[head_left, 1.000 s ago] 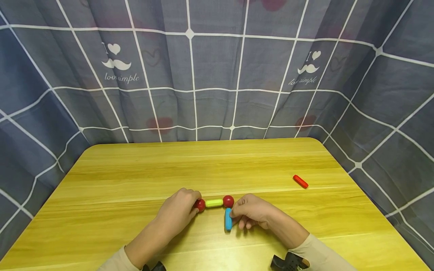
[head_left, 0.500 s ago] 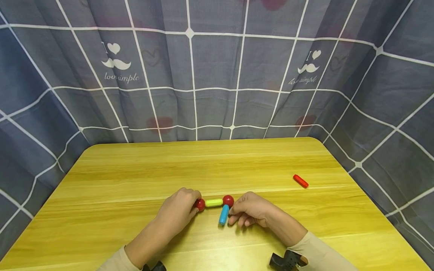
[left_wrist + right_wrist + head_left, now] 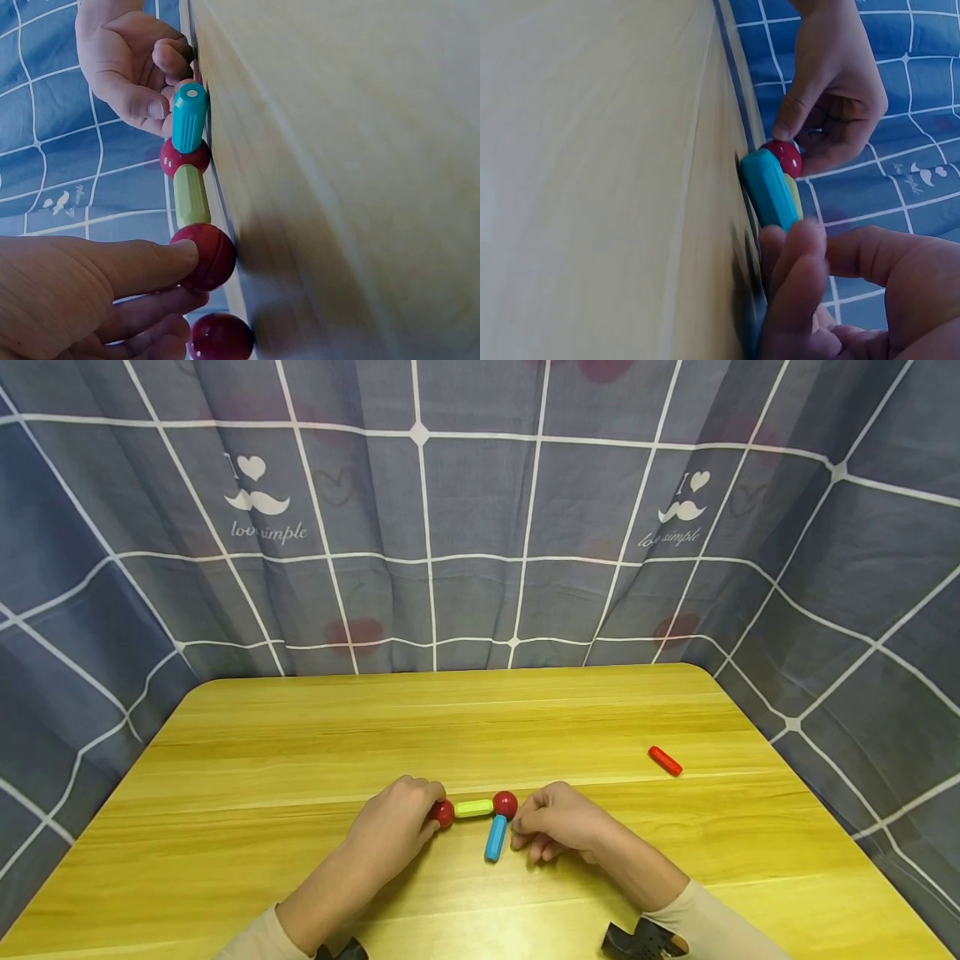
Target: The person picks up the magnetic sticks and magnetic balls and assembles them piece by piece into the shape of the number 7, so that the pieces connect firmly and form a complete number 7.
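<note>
My left hand (image 3: 401, 820) pinches a red ball (image 3: 206, 257) between thumb and fingers. A yellow-green rod (image 3: 474, 808) joins that ball to another red ball (image 3: 505, 804) on its right. From this right-hand ball a blue ribbed rod (image 3: 496, 838) slants toward the front of the table, its upper end against the ball. My right hand (image 3: 558, 822) is just right of the ball and blue rod, fingers loosely bent and nothing gripped. One more red ball (image 3: 221, 337) shows by the left fingers in the left wrist view; the hand hides it from the head view.
A loose red rod (image 3: 665, 761) lies toward the right on the wooden table (image 3: 300, 735). A grey-blue curtain (image 3: 480, 527) with white lines hangs behind the table and along both sides. Each wrist carries a black camera mount (image 3: 643, 939).
The blue rod has swung so its near end points further left, and its upper end is against the right-hand ball. The right fingers have let go of the rod. The left hand has stayed put.
</note>
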Demonstrator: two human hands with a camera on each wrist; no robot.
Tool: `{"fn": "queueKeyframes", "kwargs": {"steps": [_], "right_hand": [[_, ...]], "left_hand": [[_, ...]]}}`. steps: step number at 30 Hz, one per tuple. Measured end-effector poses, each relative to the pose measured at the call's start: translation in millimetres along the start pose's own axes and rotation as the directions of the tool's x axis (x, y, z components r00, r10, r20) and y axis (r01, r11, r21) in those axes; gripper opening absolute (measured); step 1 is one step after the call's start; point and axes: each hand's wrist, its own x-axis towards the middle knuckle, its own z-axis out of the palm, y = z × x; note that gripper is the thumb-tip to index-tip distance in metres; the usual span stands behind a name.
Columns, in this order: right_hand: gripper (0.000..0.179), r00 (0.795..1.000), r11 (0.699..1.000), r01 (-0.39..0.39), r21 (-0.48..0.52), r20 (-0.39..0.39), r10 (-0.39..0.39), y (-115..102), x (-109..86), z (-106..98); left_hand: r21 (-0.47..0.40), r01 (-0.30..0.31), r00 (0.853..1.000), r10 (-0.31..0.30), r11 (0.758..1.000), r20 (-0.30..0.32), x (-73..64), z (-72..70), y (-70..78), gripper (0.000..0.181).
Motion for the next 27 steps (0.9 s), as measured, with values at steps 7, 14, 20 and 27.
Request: {"fn": "queueKeyframes", "kwargs": {"steps": [7, 14, 20, 27], "right_hand": [[0.008, 0.980, 0.975, 0.073, -0.208, -0.169, -0.110, -1, -6.2, -15], [0.012, 0.864, 0.784, -0.019, -0.621, -0.405, -0.299, -7, -13.0, -41], [0.027, 0.759, 0.629, -0.145, -0.764, -0.494, -0.424, -4, -18.1, -73], [0.041, 0.724, 0.588, -0.270, -0.762, -0.563, -0.398, 0, -27.1, -106]], "left_hand": [[0.006, 0.003, 1.000, -0.003, 1.000, -0.004, 0.2, -0.7, 0.8, 0.019], [0.005, 0.004, 1.000, -0.004, 1.000, -0.002, -0.1, -0.3, 0.6, 0.019], [0.009, 0.005, 1.000, -0.005, 1.000, -0.001, -0.1, -0.3, 1.0, 0.019], [0.005, 0.000, 1.000, 0.000, 1.000, 0.001, 0.0, -0.1, 1.2, 0.019]]}}
